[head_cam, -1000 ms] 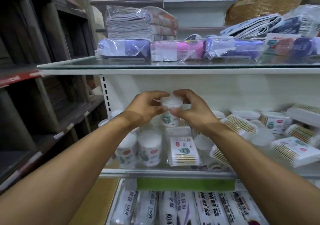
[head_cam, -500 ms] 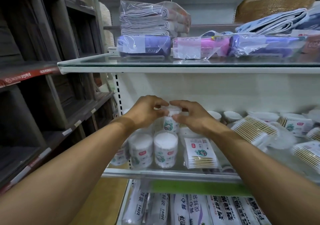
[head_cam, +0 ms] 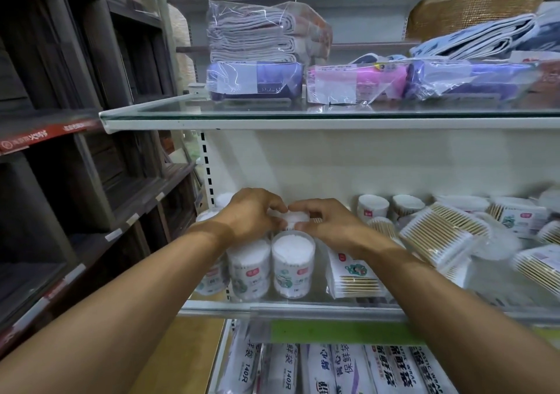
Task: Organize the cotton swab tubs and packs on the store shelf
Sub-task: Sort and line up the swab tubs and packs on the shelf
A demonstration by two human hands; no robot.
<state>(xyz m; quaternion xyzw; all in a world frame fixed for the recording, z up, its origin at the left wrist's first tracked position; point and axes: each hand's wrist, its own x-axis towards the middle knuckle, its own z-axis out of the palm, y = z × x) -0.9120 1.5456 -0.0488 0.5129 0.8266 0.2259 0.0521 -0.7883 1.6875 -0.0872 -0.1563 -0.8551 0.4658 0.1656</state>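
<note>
White shop shelving fills the aisle, and the person reaches into the middle shelf (head_cam: 303, 304) with both arms. Since a second ago the small cotton swab tub (head_cam: 295, 218) has come down from chest height to sit low among the stock, just behind the front row of tubs. It stands upright, long axis vertical, white lid facing up. The left hand (head_cam: 251, 213) and right hand (head_cam: 328, 222) meet over it, each grip closed on the tub with fingertips curled round the lid rim from either side.

Just in front of that tub stand two taller clear tubs: one (head_cam: 293, 265) packed with white swab heads, its label toward the aisle, and a second (head_cam: 249, 268) touching it on the left, partly under the left wrist. A flat pack of wooden-stick swabs (head_cam: 353, 278) lies just right of these, under the right forearm. Further right of the held tub, loose packs (head_cam: 439, 237) lie tilted and overlapping, with two short tubs (head_cam: 372, 207) behind them near the back panel.

Above, a glass shelf (head_cam: 272, 110) carries bagged folded cloths (head_cam: 257, 34) and purple and pink packets (head_cam: 356, 83). Below the middle shelf, rolls of plastic wrap (head_cam: 342, 369) lie side by side.
</note>
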